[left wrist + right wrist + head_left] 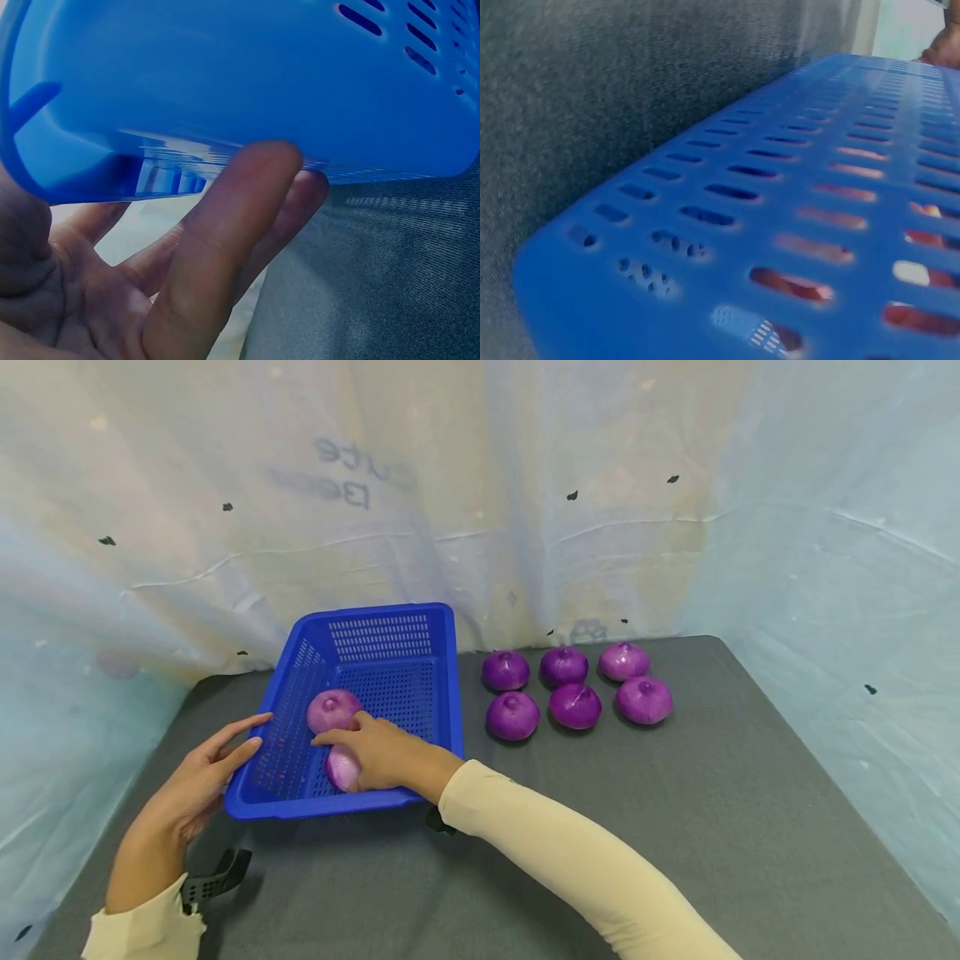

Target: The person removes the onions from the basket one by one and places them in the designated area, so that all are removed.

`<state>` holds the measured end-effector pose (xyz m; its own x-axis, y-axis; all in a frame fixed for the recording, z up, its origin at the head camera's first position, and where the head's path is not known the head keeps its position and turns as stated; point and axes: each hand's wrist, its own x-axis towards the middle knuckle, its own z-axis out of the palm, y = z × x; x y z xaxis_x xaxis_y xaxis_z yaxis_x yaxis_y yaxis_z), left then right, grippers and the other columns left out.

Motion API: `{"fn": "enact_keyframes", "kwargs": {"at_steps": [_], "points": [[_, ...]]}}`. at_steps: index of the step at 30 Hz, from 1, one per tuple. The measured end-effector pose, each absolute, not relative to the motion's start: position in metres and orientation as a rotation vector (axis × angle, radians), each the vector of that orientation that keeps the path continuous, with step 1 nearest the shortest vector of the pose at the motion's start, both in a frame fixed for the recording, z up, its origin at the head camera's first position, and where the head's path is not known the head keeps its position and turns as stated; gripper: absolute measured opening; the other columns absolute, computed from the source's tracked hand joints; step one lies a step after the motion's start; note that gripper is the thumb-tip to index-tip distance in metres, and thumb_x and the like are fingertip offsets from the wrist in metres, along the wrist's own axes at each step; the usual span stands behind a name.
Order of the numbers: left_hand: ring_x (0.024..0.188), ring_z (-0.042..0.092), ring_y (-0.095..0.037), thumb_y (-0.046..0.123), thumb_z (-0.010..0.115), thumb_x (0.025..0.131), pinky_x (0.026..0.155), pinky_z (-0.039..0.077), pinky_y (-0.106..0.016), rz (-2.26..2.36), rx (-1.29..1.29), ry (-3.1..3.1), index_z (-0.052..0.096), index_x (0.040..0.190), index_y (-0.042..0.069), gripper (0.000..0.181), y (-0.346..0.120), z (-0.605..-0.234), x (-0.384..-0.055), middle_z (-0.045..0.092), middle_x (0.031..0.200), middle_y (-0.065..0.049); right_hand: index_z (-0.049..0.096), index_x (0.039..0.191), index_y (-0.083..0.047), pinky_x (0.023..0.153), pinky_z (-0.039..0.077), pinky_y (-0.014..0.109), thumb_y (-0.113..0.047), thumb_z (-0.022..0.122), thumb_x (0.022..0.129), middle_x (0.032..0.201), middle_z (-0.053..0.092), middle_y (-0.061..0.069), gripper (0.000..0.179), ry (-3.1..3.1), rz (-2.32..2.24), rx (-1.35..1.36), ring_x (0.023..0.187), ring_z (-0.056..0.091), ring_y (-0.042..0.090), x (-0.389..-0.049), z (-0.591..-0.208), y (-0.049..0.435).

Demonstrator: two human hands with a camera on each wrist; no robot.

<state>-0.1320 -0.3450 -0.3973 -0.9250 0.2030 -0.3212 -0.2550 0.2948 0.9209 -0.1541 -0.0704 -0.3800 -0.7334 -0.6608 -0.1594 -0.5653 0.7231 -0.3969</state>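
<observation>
A blue plastic basket (454, 693) with slotted walls stands at the left of the table. Inside it, my right hand (386, 753) reaches over the near rim and holds a pale purple onion (342, 768); the palm hides part of it. Just beyond that, a second onion (333, 711) lies against the fingertips. My left hand (198, 781) is at the basket's left side, its fingers fairly straight, the tips touching the rim. In the left wrist view, the left fingers (225, 240) lie along the outer wall. Only slotted wall shows close up in the right wrist view.
Right of the basket, several purple onions (575, 706) sit in two rows on the dark grey table (570, 827). A pale plastic sheet (510, 527) hangs behind the table and along both sides. A black strap (217, 881) is on the left wrist.
</observation>
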Motion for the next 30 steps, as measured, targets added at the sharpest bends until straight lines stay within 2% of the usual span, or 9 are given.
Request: {"fn": "enact_keyframes", "kwargs": {"at_steps": [2, 5, 9, 16, 21, 24, 26, 30], "points": [[0.095, 0.070, -0.008, 0.045, 0.045, 0.104, 0.078, 0.062, -0.044, 1.652, -0.034, 2.210, 0.025, 0.157, 0.035, 0.058, -0.344, -0.397, -0.132, 0.058, 0.109, 0.021, 0.048, 0.144, -0.038, 0.099, 0.053, 0.038, -0.036, 0.076, 0.086, 0.143, 0.048, 0.003, 0.063, 2.640, -0.498, -0.946, 0.123, 0.055, 0.022, -0.154, -0.379, -0.067], [0.096, 0.069, -0.007, 0.045, 0.045, 0.104, 0.078, 0.061, -0.043, 1.639, -0.033, 2.222, 0.025, 0.158, 0.035, 0.058, -0.343, -0.397, -0.132, 0.057, 0.109, 0.020, 0.052, 0.135, -0.030, 0.093, 0.055, 0.032, -0.032, 0.077, 0.085, 0.131, 0.055, 0.002, 0.056, 2.651, -0.530, -0.929, 0.110, 0.060, 0.017, -0.156, -0.378, -0.060], [0.096, 0.069, -0.008, 0.043, 0.046, 0.104, 0.077, 0.062, -0.042, 1.651, -0.034, 2.211, 0.026, 0.157, 0.034, 0.058, -0.344, -0.397, -0.131, 0.059, 0.109, 0.020, 0.043, 0.126, -0.024, 0.094, 0.053, 0.028, -0.027, 0.080, 0.082, 0.118, 0.059, -0.001, 0.058, 2.629, -0.554, -0.898, 0.104, 0.060, 0.013, -0.161, -0.377, -0.050], [0.095, 0.070, -0.009, 0.043, 0.047, 0.104, 0.077, 0.061, -0.043, 1.665, -0.029, 2.200, 0.028, 0.156, 0.036, 0.055, -0.343, -0.395, -0.130, 0.060, 0.108, 0.020, 0.043, 0.133, -0.026, 0.098, 0.051, 0.032, -0.029, 0.080, 0.084, 0.130, 0.056, 0.000, 0.062, 2.552, -0.494, -0.929, 0.114, 0.059, 0.015, -0.162, -0.374, -0.038], [0.096, 0.069, -0.010, 0.044, 0.046, 0.104, 0.078, 0.061, -0.044, 1.645, -0.037, 2.221, 0.028, 0.156, 0.035, 0.056, -0.342, -0.395, -0.130, 0.058, 0.110, 0.017, 0.046, 0.123, -0.028, 0.095, 0.051, 0.029, -0.021, 0.082, 0.083, 0.126, 0.052, 0.001, 0.055, 2.472, -0.565, -0.973, 0.115, 0.054, 0.014, -0.164, -0.374, -0.036], [0.097, 0.069, -0.011, 0.045, 0.046, 0.103, 0.079, 0.061, -0.044, 1.635, -0.042, 2.231, 0.027, 0.156, 0.034, 0.057, -0.341, -0.394, -0.130, 0.057, 0.112, 0.015, 0.044, 0.118, -0.026, 0.090, 0.050, 0.025, -0.021, 0.082, 0.083, 0.120, 0.053, 0.001, 0.052, 2.422, -0.610, -0.975, 0.110, 0.054, 0.012, -0.165, -0.375, -0.037], [0.097, 0.069, -0.011, 0.046, 0.046, 0.103, 0.079, 0.061, -0.045, 1.631, -0.041, 2.235, 0.027, 0.156, 0.034, 0.058, -0.341, -0.394, -0.130, 0.057, 0.112, 0.014, 0.044, 0.123, -0.025, 0.090, 0.050, 0.024, -0.023, 0.082, 0.083, 0.122, 0.054, 0.001, 0.055, 2.416, -0.603, -0.965, 0.110, 0.055, 0.012, -0.166, -0.376, -0.038], [0.096, 0.070, -0.011, 0.044, 0.046, 0.104, 0.078, 0.061, -0.044, 1.643, -0.028, 2.225, 0.027, 0.157, 0.033, 0.057, -0.342, -0.393, -0.129, 0.059, 0.111, 0.015, 0.044, 0.141, -0.019, 0.102, 0.047, 0.026, -0.027, 0.084, 0.082, 0.135, 0.058, 0.002, 0.072, 2.483, -0.474, -0.913, 0.121, 0.056, 0.014, -0.166, -0.376, -0.040]]}}
